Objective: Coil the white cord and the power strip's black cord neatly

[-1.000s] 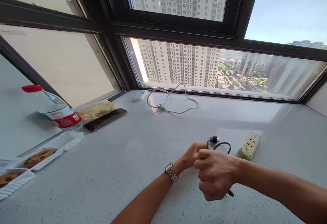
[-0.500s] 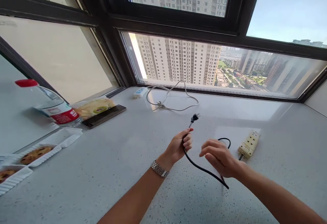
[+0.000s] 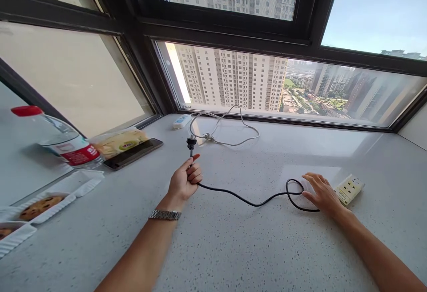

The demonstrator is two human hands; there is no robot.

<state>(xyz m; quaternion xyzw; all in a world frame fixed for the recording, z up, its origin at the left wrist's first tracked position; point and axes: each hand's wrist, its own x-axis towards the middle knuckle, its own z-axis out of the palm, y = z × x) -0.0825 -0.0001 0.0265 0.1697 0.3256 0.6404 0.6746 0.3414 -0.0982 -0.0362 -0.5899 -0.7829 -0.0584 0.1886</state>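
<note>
My left hand (image 3: 185,178) is closed round the black power cord (image 3: 233,193) just below its plug (image 3: 191,142), whose prongs point away from me. From that hand the cord runs right across the counter and makes a loop near my right hand (image 3: 322,192). That hand lies low over the counter with its fingers stretched out, beside the loop and the cream power strip (image 3: 349,189). Part of the cord and the strip's near end are hidden behind the right hand.
A white power strip (image 3: 182,122) with a coiled grey cord (image 3: 233,144) lies by the window. On the left are a red-capped bottle (image 3: 78,150), a yellow packet (image 3: 122,142), a phone (image 3: 133,154) and a white tray (image 3: 71,190) with cookies (image 3: 42,207).
My left hand has moved left with the plug, stretching the cord out across the counter. My right hand has moved right, its fingers now flatter, and the cream strip has shifted right.
</note>
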